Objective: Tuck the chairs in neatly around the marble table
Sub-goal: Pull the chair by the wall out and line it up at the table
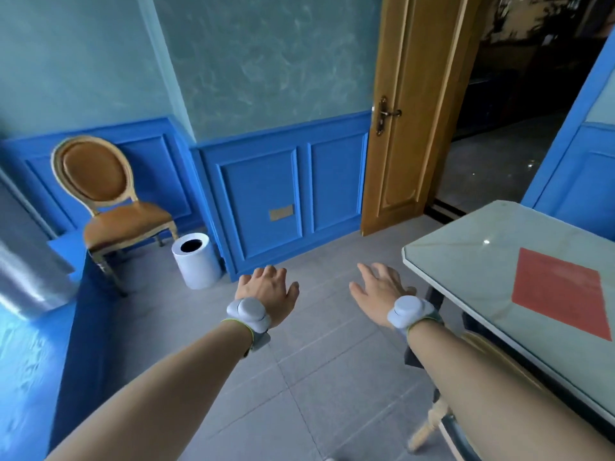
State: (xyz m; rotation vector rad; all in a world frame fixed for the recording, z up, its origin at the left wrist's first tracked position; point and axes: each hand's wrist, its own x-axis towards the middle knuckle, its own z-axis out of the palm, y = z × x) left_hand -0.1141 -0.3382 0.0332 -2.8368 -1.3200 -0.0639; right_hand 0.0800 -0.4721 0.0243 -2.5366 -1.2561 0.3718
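Note:
The marble table (466, 261) with a glass top and a red diamond inlay fills the right side. An orange chair (109, 201) with an oval back and pale wooden frame stands apart from the table, against the blue wall panel at the left. A second chair (442, 414) shows only its pale leg and frame edge at the table's near side, mostly hidden behind my right forearm. My left hand (266, 291) and my right hand (379, 291) reach forward over the floor, fingers spread, holding nothing. Both wrists wear grey bands.
A white cylindrical bin (196, 261) stands on the grey tiled floor beside the orange chair. A wooden door (402, 128) stands open onto a dark room at the back right. A blue ledge (66, 327) runs along the left.

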